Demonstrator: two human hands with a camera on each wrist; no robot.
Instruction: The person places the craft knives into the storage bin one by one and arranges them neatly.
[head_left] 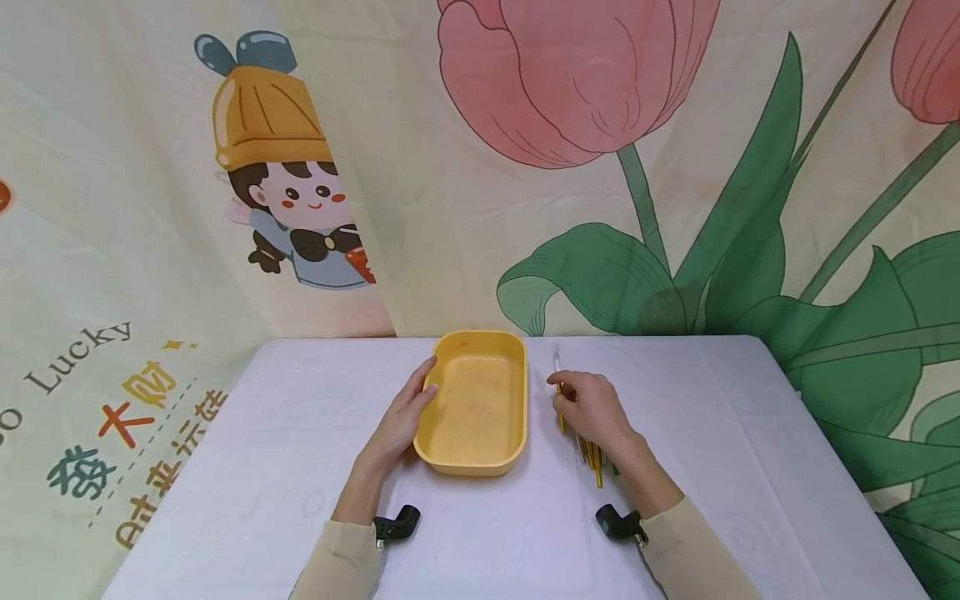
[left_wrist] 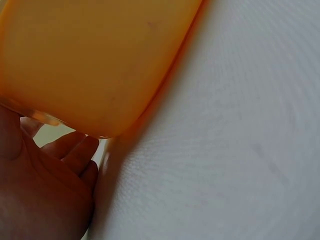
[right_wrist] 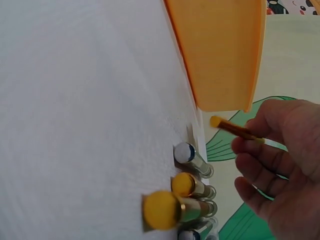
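Grips the yellow tray [head_left: 480,408] with the left hand [head_left: 397,417] and pinches one thin stick [head_left: 562,423] in the right hand [head_left: 592,408] (right of the tray, near more sticks [head_left: 595,462] on the tabletop [head_left: 480,537]), apparently at the picking-up step, likely needing a leftward carry next.

The tray [head_left: 480,408] looks smooth plastic, the tablecloth [head_left: 300,425] matt, textured fabric.

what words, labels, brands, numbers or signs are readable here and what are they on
"Lucky": printed backdrop, left side; the word before it, ending in "o", is cut off at the picture's edge.
"發大财": same backdrop, lower down.
"时来运转": same backdrop, beside that; lowest character hard to read.
Yellow tray, thin rods: no readable text.
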